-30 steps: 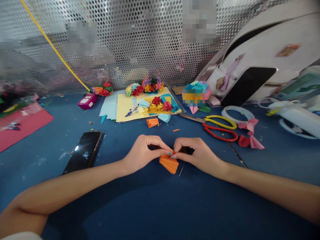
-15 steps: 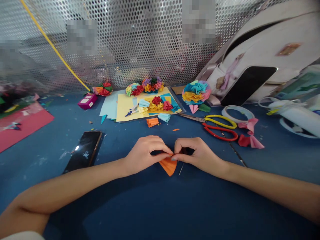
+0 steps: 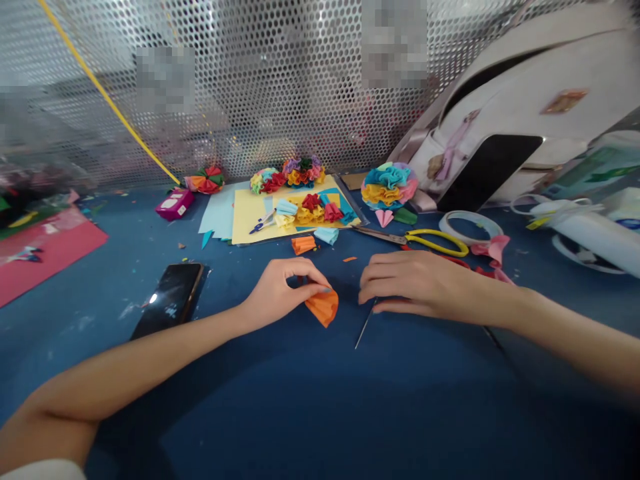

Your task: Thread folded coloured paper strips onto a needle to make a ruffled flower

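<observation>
My left hand [image 3: 285, 290] pinches a folded, pleated piece of orange paper [image 3: 324, 307] between thumb and fingertips. The pleats fan out below the fingers, above the blue tabletop. To the right, my right hand [image 3: 417, 283] is palm down with its fingers stretched forward and a gap between thumb and index finger. A thin metal stick [image 3: 365, 327], like a wire or needle, lies on the table with its upper end by the right thumb; whether they touch, I cannot make out. Behind that hand are scissors with a yellow handle [image 3: 443, 242], their red handle mostly covered.
Folded paper pieces [image 3: 310, 212] and paper flowers [image 3: 305, 170] lie on yellow sheets [image 3: 243, 220]. An orange piece [image 3: 303, 245] sits in front. A phone [image 3: 170, 300] lies left. White tape [image 3: 471, 223] and a backpack [image 3: 510, 100] with another phone [image 3: 493, 170] are right.
My right hand has let go of the orange paper and moved right, turning palm down near the metal stick. The left hand keeps the paper and has shifted slightly left and up.
</observation>
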Tool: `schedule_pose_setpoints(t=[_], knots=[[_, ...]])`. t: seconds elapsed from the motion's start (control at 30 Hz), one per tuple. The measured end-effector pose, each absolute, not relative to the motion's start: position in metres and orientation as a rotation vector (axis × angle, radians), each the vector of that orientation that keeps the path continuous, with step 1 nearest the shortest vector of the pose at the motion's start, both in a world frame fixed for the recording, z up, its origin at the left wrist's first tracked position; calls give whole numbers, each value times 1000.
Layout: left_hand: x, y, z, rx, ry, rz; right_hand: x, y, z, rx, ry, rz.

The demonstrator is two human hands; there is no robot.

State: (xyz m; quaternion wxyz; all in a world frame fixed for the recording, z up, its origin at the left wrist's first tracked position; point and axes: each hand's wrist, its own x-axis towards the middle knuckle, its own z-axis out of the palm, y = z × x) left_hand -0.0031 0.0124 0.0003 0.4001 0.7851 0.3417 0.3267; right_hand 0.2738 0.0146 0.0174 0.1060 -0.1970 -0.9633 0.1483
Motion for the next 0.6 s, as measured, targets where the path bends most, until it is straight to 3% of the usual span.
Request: schedule_pose_setpoints(t=[0.13, 0.4, 0.53, 0.6], knots=[[-4, 16, -2, 1987, 908, 838, 279, 13, 20, -568, -2930, 258], [-4, 20, -3, 2056, 958, 912, 264, 5, 5, -519, -2892, 247], [-5, 21, -4, 2088, 942, 935, 250, -7, 0, -463, -2856, -69], [-4, 20, -5, 2107, 916, 951, 247, -10, 1, -462, -2800, -36]])
